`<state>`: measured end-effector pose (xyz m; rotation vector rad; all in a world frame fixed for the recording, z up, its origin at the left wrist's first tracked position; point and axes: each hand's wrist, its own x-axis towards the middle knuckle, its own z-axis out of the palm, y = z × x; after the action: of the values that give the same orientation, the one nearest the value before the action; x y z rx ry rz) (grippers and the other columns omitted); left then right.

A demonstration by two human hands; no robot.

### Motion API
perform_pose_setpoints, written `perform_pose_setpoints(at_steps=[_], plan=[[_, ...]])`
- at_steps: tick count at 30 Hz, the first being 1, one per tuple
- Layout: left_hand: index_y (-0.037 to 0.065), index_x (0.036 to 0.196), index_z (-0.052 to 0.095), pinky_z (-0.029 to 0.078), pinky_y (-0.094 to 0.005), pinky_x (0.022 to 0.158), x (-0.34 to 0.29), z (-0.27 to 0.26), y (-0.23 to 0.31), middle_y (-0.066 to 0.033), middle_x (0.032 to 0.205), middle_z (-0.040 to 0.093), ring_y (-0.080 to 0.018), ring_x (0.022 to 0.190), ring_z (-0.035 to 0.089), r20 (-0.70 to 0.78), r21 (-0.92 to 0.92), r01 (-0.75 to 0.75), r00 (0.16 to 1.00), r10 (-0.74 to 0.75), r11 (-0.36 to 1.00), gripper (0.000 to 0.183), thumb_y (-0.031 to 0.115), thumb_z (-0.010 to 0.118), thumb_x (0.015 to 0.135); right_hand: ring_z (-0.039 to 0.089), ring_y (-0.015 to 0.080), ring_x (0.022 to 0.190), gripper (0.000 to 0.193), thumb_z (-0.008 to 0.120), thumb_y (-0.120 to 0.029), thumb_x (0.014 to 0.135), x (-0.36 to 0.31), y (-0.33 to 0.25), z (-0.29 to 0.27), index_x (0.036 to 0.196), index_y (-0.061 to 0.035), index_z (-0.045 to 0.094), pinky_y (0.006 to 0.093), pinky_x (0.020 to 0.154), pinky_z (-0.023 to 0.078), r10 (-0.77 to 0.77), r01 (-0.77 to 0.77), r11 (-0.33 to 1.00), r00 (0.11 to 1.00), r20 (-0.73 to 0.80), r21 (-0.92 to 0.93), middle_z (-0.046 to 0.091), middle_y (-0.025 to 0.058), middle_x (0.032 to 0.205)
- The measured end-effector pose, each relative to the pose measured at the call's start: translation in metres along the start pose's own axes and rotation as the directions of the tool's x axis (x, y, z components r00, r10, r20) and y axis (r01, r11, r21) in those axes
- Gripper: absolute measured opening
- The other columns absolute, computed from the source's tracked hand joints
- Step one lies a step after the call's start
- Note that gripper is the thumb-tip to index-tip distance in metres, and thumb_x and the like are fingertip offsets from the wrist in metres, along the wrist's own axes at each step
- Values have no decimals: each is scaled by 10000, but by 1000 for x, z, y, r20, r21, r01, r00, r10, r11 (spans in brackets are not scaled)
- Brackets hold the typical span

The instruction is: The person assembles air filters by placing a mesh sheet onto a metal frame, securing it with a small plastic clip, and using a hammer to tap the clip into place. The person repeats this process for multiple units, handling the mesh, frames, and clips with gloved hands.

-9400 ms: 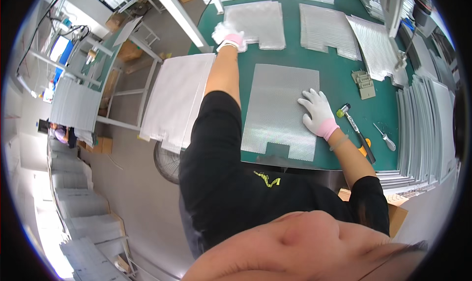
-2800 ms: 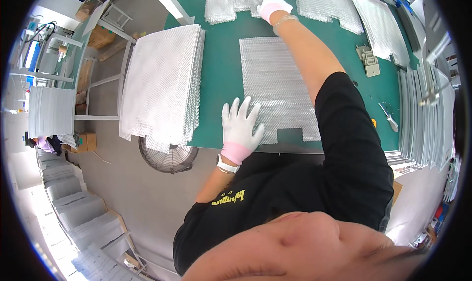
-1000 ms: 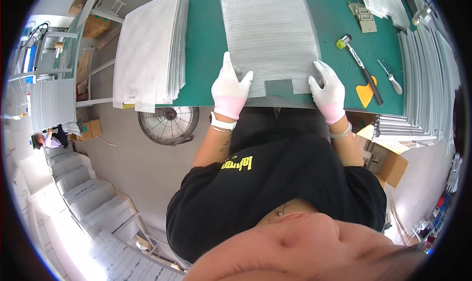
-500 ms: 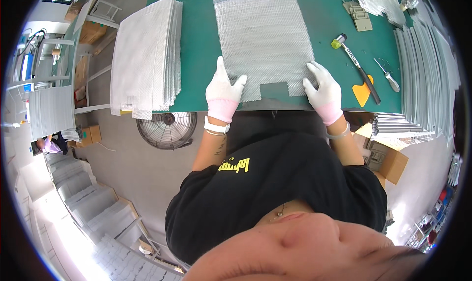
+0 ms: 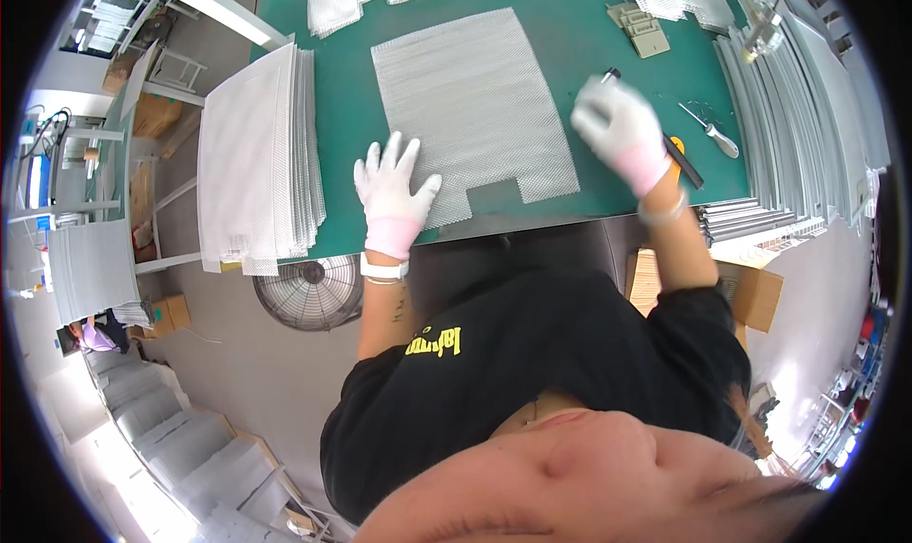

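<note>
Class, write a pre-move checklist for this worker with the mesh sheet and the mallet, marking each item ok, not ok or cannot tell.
1. Left hand flat on the mesh sheet, pinning its near corner: ok.
2. Sheet fully on the green table, notch toward the person: ok.
3. Right hand over the mallet: ok; firm grip: cannot tell, blurred.
4. Screwdriver lying clear of the sheet: ok.
5. Stack of mesh sheets apart from the work sheet: ok.
</note>
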<state>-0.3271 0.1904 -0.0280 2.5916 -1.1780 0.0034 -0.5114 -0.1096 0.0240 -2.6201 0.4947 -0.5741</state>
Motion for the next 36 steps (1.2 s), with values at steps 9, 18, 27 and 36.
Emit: perform_pose_setpoints(at_steps=[9, 18, 27, 36], plan=[[91, 1384, 559, 198, -609, 1166, 15, -18, 8, -242, 1519, 389, -461, 1407, 330, -233, 19, -67, 970, 69, 998, 664, 396, 736, 822, 597, 368, 1231, 796, 671, -618, 798, 168, 236, -55, 1325, -24, 606, 425, 1041, 469, 613, -568, 701, 789, -43, -430, 634, 214, 1314], [26, 1422, 489, 220, -575, 1173, -22, -19, 10, -298, 1566, 254, -484, 1445, 233, -390, -203, -7, 918, -74, 979, 702, 292, 761, 832, 550, 350, 1310, 1025, 743, -664, 737, 162, 222, -82, 1435, 40, 480, 397, 1109, 409, 507, -551, 803, 832, -225, -226, 573, 258, 1387], [17, 1426, 476, 246, -540, 1175, -15, -29, 30, -286, 1568, 224, -449, 1440, 279, -390, -240, -77, 921, -24, 968, 680, 239, 739, 840, 634, 341, 1183, 770, 763, -555, 778, 170, 237, -117, 1242, 49, 645, 380, 1010, 480, 350, -404, 891, 902, -254, -208, 680, 234, 1226], [9, 1354, 548, 316, -483, 1159, -9, -20, 41, -230, 1440, 465, -405, 1389, 397, -291, -454, -241, 950, 113, 858, 548, 243, 710, 886, 629, 317, 1159, 652, 736, -435, 872, 127, 186, -91, 1313, 12, 559, 378, 979, 492, 58, 131, 970, 689, -722, 203, 662, 213, 1221]])
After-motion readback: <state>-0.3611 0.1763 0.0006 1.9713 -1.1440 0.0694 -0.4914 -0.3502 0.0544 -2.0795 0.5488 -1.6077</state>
